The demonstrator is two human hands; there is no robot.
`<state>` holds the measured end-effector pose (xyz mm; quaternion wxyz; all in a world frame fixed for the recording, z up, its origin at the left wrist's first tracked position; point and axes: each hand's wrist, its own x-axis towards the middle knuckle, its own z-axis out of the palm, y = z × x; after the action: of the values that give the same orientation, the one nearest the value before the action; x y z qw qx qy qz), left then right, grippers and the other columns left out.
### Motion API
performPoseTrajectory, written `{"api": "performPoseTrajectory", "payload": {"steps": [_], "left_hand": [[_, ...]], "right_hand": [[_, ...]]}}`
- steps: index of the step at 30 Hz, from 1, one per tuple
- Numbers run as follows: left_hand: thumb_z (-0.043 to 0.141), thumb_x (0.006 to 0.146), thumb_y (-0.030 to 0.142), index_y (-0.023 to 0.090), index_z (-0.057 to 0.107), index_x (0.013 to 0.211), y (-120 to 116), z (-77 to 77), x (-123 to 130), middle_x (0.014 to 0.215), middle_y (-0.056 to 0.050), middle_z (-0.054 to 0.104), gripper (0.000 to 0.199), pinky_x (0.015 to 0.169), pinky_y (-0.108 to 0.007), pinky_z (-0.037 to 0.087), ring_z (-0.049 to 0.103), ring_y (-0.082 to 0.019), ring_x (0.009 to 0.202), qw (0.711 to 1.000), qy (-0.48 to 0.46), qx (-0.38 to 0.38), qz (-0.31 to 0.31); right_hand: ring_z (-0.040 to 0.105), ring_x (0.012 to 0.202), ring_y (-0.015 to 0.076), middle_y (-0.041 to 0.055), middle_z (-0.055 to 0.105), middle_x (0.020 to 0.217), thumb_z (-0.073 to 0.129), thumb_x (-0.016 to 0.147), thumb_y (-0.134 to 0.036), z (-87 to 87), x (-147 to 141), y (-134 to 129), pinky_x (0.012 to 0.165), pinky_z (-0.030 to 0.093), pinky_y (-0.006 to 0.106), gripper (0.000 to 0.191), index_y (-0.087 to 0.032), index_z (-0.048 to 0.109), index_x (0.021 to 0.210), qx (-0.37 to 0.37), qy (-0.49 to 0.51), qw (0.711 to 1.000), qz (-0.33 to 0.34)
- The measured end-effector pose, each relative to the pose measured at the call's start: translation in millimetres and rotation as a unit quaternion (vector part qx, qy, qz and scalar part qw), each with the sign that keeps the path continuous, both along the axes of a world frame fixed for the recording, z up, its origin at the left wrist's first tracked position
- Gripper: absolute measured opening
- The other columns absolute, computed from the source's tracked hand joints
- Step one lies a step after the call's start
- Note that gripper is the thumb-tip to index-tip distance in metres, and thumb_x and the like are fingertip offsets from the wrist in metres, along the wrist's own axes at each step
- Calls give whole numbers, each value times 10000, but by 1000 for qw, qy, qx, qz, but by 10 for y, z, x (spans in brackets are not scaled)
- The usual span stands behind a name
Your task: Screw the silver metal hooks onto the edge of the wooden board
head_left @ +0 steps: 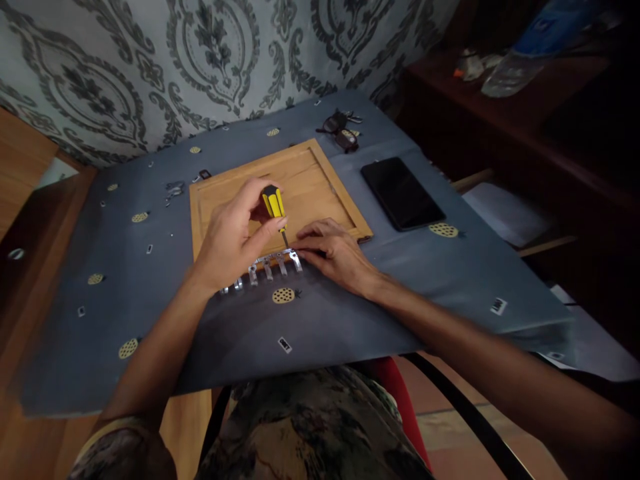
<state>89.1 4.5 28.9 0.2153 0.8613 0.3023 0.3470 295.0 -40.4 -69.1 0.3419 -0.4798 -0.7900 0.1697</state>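
My left hand (235, 233) is closed round a yellow and black screwdriver (273, 202), which leans slightly, its tip down at the right end of a silver hook rack (269, 268). The rack lies along the near edge of a framed wooden board (310, 180), its several hooks hanging toward me. My right hand (340, 257) has its fingers pinched at the rack's right end, beside the screwdriver tip. Whatever small piece those fingers hold, if any, is too small to make out.
A black phone (403, 193) lies right of the board, with dark glasses (340, 130) behind it. Small metal pieces (175, 190) sit left of the board on the blue tablecloth (340, 320). A water bottle (520, 63) stands on a dark shelf at the back right.
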Motion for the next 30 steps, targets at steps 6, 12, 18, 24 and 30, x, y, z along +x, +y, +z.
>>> {"api": "performPoseTrajectory", "payload": {"steps": [6, 12, 18, 24, 30], "left_hand": [[656, 917, 243, 233, 561, 1153, -12, -70, 41, 953, -8, 690, 255, 786, -334, 628, 711, -164, 844, 1000, -1, 10, 3], [645, 928, 255, 236, 543, 1145, -9, -80, 44, 963, -12, 699, 240, 777, -340, 628, 717, -171, 849, 1000, 10, 17, 4], [615, 939, 259, 223, 514, 1108, -14, -77, 53, 992, -33, 689, 200, 800, -350, 611, 715, -186, 908, 1000, 13, -17, -16], [565, 942, 227, 221, 490, 1092, -60, -97, 102, 997, -33, 651, 168, 770, -285, 572, 682, -151, 902, 999, -6, -39, -20], [519, 995, 326, 200, 513, 1061, -78, -132, 129, 957, -49, 629, 142, 748, -324, 540, 641, -155, 817, 999, 33, -20, 4]], "right_hand": [[627, 1062, 268, 70, 736, 1074, 633, 964, -241, 10, -3, 1, 951, 508, 454, 207, -290, 806, 1067, -2, -5, 1000, -1], [619, 1067, 263, 76, 731, 1087, 628, 971, -249, -4, 1, 6, 952, 506, 441, 202, -279, 803, 1067, 1, -7, 1000, -2], [616, 1062, 261, 84, 731, 1079, 623, 975, -244, -11, 1, 2, 941, 497, 429, 206, -262, 804, 1071, 7, -4, 1000, 1], [626, 1039, 262, 82, 737, 1072, 631, 965, -227, 8, 1, 1, 922, 502, 442, 206, -272, 804, 1066, 11, -2, 1000, 5], [621, 1043, 262, 85, 733, 1080, 625, 968, -236, 10, 3, 5, 929, 491, 431, 207, -256, 805, 1069, 8, -12, 1000, 6]]}}
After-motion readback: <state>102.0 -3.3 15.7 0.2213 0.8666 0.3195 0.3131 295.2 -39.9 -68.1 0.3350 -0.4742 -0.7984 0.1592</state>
